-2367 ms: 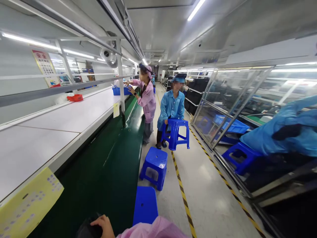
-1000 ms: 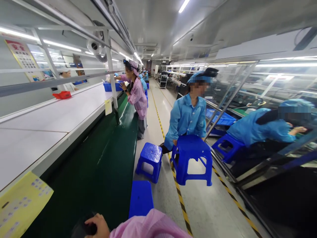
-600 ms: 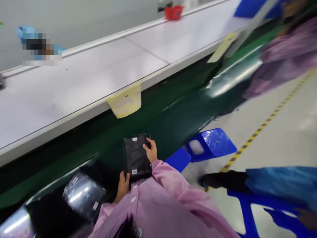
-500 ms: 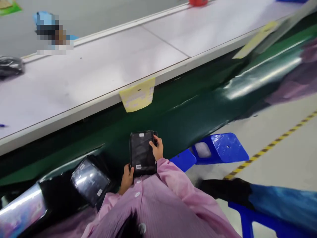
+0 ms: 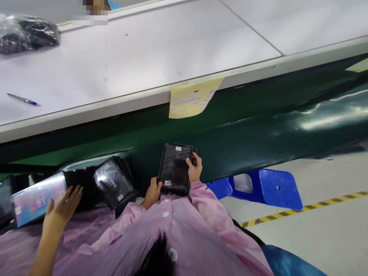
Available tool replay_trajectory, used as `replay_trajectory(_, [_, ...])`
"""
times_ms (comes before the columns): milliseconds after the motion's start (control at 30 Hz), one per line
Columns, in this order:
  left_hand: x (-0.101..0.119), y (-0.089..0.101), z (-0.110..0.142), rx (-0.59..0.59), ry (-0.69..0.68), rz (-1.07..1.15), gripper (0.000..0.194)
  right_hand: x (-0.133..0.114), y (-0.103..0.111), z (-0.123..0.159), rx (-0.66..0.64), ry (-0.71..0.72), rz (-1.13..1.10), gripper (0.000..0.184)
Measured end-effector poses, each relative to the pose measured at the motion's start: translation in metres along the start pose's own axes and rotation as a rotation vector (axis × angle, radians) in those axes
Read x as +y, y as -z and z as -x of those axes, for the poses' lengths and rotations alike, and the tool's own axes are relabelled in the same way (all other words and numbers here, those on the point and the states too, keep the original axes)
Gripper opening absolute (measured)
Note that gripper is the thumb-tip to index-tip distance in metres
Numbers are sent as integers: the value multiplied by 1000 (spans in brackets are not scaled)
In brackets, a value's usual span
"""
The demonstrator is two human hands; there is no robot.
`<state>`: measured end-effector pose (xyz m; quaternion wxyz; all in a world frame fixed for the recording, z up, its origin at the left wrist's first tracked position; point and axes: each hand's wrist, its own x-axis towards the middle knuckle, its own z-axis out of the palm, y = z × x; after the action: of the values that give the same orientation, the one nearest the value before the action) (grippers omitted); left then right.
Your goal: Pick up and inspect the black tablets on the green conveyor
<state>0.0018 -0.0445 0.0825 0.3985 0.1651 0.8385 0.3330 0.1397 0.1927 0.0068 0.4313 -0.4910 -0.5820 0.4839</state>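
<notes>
Both hands grip the black tablet case [image 5: 175,168]: left hand [image 5: 153,190] low, right hand [image 5: 194,170] alongside.

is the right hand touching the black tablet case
Touching. The head view shows the right hand wrapped over the right edge of the black tablet case, fingers on its face, while the left hand grips its lower left corner.

No legible txt; print on yellow sheet [image 5: 192,100] too small.

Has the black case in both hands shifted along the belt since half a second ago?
Cannot tell. The camera swung, but the case sits just below the yellow label as before, both hands gripping.
</notes>
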Motion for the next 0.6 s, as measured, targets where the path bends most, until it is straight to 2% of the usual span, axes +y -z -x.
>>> replay_trajectory(133, [-12,144,35,147,47,22,50,1,0,0,1,-1,3,49])
replay_trajectory(167, [-15,173,41,199,57,43,51,1,-1,0,2,-2,5,49])
replay_trajectory(200, [-16,191,45,285,55,72,51,1,-1,0,4,-4,8,49])
replay_trajectory(233, [-15,194,47,314,48,97,51,1,-1,0,6,-6,12,50])
replay_trajectory(267, [-12,184,45,232,47,111,52,0,-2,0,9,-7,16,50])
replay_trajectory(300, [-7,159,42,188,34,135,50,0,-2,-1,13,-8,21,49])
replay_trajectory(433, [12,9,10,34,-36,192,41,-4,-1,-2,22,-17,18,50])
replay_trajectory(467, [13,-21,1,27,-49,204,38,-5,0,-1,24,-24,13,49])
replay_trajectory(500, [11,-42,-8,27,-60,217,34,-6,-1,0,22,-33,5,49])
replay_trajectory(533, [7,-54,-15,33,-69,235,32,-8,-2,1,12,-42,-6,48])
replay_trajectory(600, [-7,-57,-23,51,-72,288,29,-14,-8,5,-42,-58,-47,48])
